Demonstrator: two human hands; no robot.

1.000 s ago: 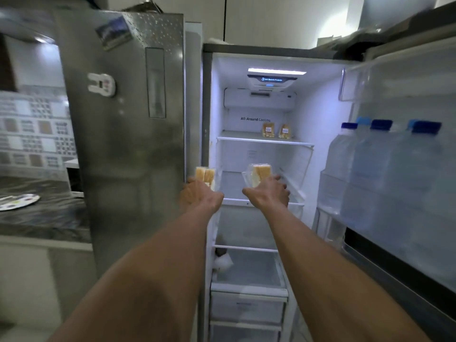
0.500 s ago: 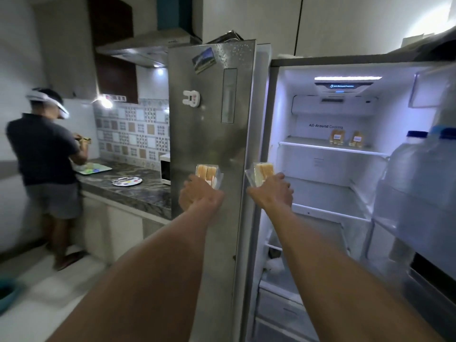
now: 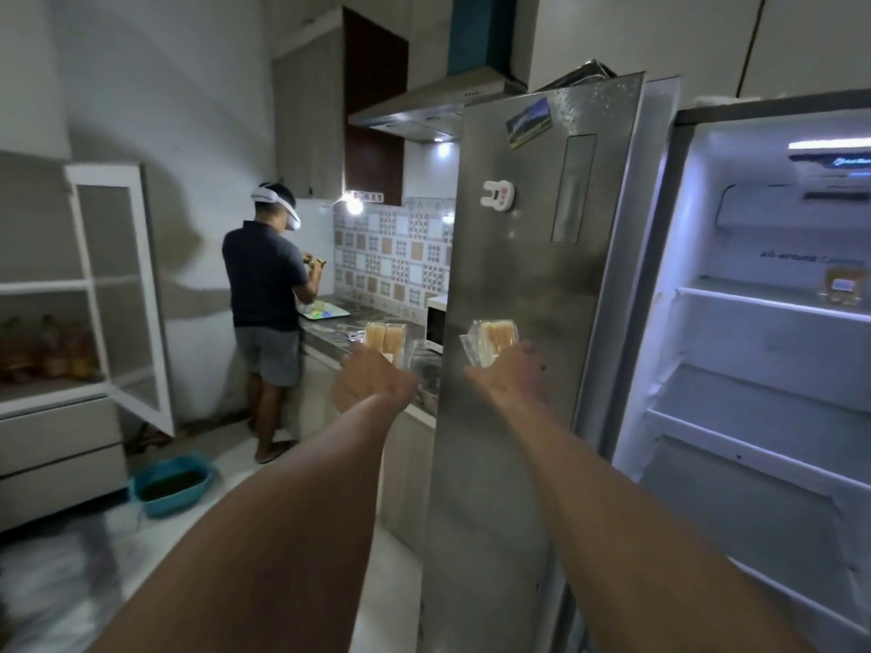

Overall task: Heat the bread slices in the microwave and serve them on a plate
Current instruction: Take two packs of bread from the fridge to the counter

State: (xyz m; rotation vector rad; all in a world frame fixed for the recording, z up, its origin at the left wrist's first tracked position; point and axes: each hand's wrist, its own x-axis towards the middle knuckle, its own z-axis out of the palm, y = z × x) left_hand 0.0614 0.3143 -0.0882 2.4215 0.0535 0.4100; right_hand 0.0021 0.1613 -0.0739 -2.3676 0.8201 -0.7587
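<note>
The left hand (image 3: 372, 387) curls its fingers round one pack of bread slices (image 3: 384, 338); the right hand (image 3: 513, 375) grips a second pack (image 3: 492, 339) likewise. Both packs have swung left, out of the open fridge (image 3: 688, 256), and hang before its steel door (image 3: 532, 285). Beyond sits the microwave (image 3: 436, 329). Blurred lettering (image 3: 810, 260) inside the fridge reads "All-Around Cooling".
</note>
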